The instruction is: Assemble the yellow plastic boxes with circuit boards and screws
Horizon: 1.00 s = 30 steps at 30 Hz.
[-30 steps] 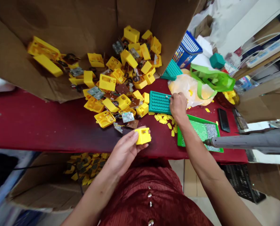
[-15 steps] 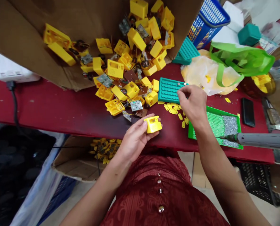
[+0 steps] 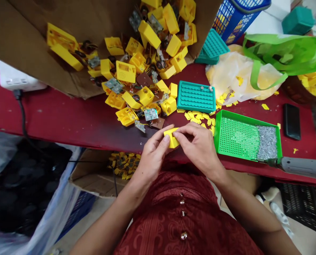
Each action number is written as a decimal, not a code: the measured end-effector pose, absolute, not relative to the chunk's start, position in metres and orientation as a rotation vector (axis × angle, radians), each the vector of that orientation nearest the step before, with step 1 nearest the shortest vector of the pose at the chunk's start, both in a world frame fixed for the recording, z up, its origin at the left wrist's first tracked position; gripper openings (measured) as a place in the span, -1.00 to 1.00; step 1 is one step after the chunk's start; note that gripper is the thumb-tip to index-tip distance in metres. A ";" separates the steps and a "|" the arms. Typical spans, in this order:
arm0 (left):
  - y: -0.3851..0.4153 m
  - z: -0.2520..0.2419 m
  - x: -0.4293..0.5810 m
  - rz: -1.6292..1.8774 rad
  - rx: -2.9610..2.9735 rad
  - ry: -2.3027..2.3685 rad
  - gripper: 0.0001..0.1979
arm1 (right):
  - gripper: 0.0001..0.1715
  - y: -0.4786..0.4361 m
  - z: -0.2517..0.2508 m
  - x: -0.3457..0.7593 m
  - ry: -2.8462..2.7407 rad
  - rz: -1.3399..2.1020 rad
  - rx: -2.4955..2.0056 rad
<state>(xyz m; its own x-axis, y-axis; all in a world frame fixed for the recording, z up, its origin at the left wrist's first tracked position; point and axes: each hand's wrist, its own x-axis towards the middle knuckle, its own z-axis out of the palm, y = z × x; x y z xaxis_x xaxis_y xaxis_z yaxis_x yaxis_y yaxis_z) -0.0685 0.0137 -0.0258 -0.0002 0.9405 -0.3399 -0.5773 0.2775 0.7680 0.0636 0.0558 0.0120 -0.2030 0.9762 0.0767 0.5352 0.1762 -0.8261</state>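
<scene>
Two hands on one part: L hand (image 3: 154, 156) & R hand (image 3: 199, 148), grip clenched on yellow plastic casing (image 3: 171, 138), held over front edge of red bench (image 3: 67, 120); teal pegged tray (image 3: 196, 96) just beyond, green mesh tray (image 3: 237, 136) to R.

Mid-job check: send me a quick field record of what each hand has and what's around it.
left hand: left hand grips a yellow casing
right hand: right hand also holds the casing, fingers on its top
beside hands: teal tray, green tray
heap: yellow parts spilling from a cardboard box
surface: red table
tool: grey power tool, right of the green tray
</scene>
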 end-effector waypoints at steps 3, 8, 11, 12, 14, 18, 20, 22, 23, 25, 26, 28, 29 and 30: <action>0.015 -0.023 -0.069 1.243 0.415 0.943 -0.67 | -0.88 0.055 0.012 0.071 -1.714 0.938 -1.382; 0.018 -0.022 -0.069 1.214 0.350 0.923 -0.67 | -0.85 0.058 0.012 0.086 -1.413 1.396 -1.304; 0.019 -0.024 -0.069 1.208 0.356 0.918 -0.66 | -0.86 0.061 0.014 0.089 -1.432 1.392 -1.282; 0.019 -0.024 -0.069 1.206 0.359 0.918 -0.66 | -0.87 0.062 0.015 0.089 -1.459 1.358 -1.280; 0.020 -0.025 -0.069 1.207 0.363 0.917 -0.66 | -0.89 0.064 0.015 0.087 -1.494 1.329 -1.274; 0.020 -0.029 -0.069 1.225 0.389 0.896 -0.66 | -0.94 0.064 0.015 0.080 -1.436 1.438 -1.292; 0.019 -0.031 -0.070 1.228 0.435 0.905 -0.64 | -0.95 0.065 0.015 0.076 -1.489 1.417 -1.345; 0.018 -0.034 -0.071 1.212 0.517 0.945 -0.61 | -0.91 0.066 0.017 0.074 -1.641 1.320 -1.406; 0.017 -0.035 -0.072 1.197 0.563 0.964 -0.60 | -0.89 0.067 0.018 0.072 -1.733 1.257 -1.428; 0.015 -0.036 -0.074 1.176 0.620 0.968 -0.61 | -0.87 0.069 0.022 0.071 -1.887 1.127 -1.445; 0.014 -0.036 -0.075 1.170 0.611 0.946 -0.62 | -0.86 0.070 0.023 0.070 -1.928 1.094 -1.435; 0.014 -0.032 -0.076 1.167 0.529 0.883 -0.65 | -0.86 0.071 0.026 0.072 -1.903 1.158 -1.384; 0.014 -0.030 -0.077 1.166 0.477 0.858 -0.66 | -0.86 0.071 0.027 0.074 -1.843 1.213 -1.355; 0.014 -0.027 -0.077 1.160 0.431 0.843 -0.67 | -0.86 0.072 0.028 0.077 -1.771 1.251 -1.332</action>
